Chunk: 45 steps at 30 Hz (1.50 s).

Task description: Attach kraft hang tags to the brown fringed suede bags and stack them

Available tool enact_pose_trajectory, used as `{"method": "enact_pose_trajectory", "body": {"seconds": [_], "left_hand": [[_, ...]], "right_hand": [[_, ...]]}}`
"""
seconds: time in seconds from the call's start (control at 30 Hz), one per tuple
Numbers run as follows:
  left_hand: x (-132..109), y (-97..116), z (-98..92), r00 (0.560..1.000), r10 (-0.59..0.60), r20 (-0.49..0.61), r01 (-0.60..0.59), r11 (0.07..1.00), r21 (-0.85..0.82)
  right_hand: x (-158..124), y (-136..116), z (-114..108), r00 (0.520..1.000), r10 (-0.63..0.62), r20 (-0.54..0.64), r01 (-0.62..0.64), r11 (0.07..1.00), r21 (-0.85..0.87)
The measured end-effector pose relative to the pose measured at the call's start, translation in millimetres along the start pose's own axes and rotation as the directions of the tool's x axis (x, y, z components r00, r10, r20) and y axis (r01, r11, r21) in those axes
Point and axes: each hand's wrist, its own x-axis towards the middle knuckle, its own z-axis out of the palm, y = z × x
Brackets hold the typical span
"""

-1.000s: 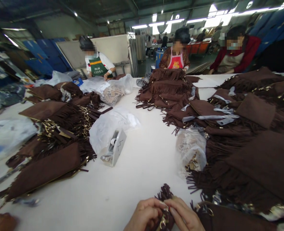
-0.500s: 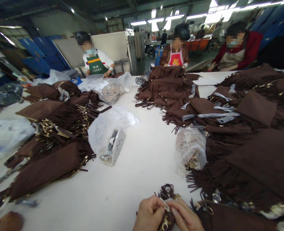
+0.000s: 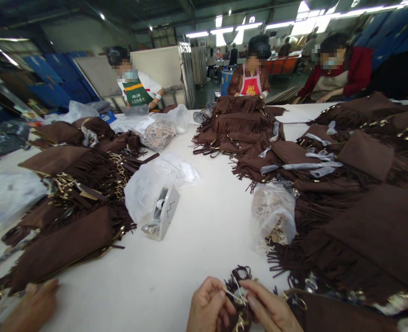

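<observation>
My left hand is pinched on one end of a thin white string, low in the middle of the view. Across from it my right hand pinches the string's other side close to its crossing. Below and behind the string lies a dark brown fringed piece with gold metal hardware, partly covered by my fingers. To the right of my hands is a brown zip pouch with a gold ring.
Another person's hand reaches in at lower left by a brown fringed pouch. A tape dispenser stands mid-table. A plastic bag of tags lies beside stacked fringed bags. Several people work across the table.
My hands have spread slightly apart, and the white string now shows in loops between them. The other person's hand at lower left has moved up and right toward the pouch.
</observation>
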Motion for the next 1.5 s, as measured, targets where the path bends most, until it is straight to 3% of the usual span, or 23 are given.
{"method": "enact_pose_trajectory", "body": {"seconds": [0.17,0.43,0.57,0.7,0.83,0.9,1.0,1.13,1.3,1.5], "left_hand": [[2.3,-8.6,-6.9,0.998,0.042,-0.036,-0.045,0.996,-0.072],[-2.8,-9.5,-12.4,0.999,-0.028,-0.03,0.025,0.996,-0.087],[-0.2,-14.9,-11.0,0.999,-0.037,-0.038,0.029,0.979,-0.204],[5.0,-23.4,-12.2,0.997,-0.029,-0.075,0.006,0.958,-0.285],[6.6,-27.7,-15.2,0.993,-0.038,-0.114,0.008,0.968,-0.252],[6.6,-29.4,-16.3,0.993,-0.036,-0.115,0.006,0.968,-0.25],[7.1,-32.9,-16.0,0.997,-0.014,-0.073,-0.005,0.967,-0.256],[8.5,-36.1,-11.4,1.0,-0.016,0.008,0.016,0.991,-0.132],[11.5,-31.3,-6.2,0.993,-0.058,0.107,0.062,0.997,-0.039],[15.9,-26.6,-6.7,0.988,-0.053,0.148,0.066,0.994,-0.083]], "right_hand": [[9.6,-8.2,-9.5,0.986,-0.063,0.153,0.086,0.985,-0.148],[17.5,-10.8,-16.3,0.983,-0.094,0.159,0.126,0.969,-0.21],[27.6,-21.6,-17.5,0.963,-0.114,0.243,0.163,0.968,-0.189],[35.1,-37.4,-10.9,0.922,-0.041,0.385,0.158,0.948,-0.276],[38.0,-36.2,-0.1,0.9,-0.006,0.435,0.166,0.93,-0.329],[40.4,-30.9,3.9,0.914,-0.013,0.406,0.125,0.96,-0.252],[45.8,-25.4,5.9,0.95,0.064,0.304,-0.053,0.998,-0.045],[51.7,-27.2,4.5,0.935,0.225,0.273,-0.272,0.951,0.148],[53.0,-31.0,7.9,0.936,0.252,0.246,-0.293,0.944,0.148],[51.8,-27.2,14.3,0.904,0.27,0.332,-0.353,0.909,0.221]]}}
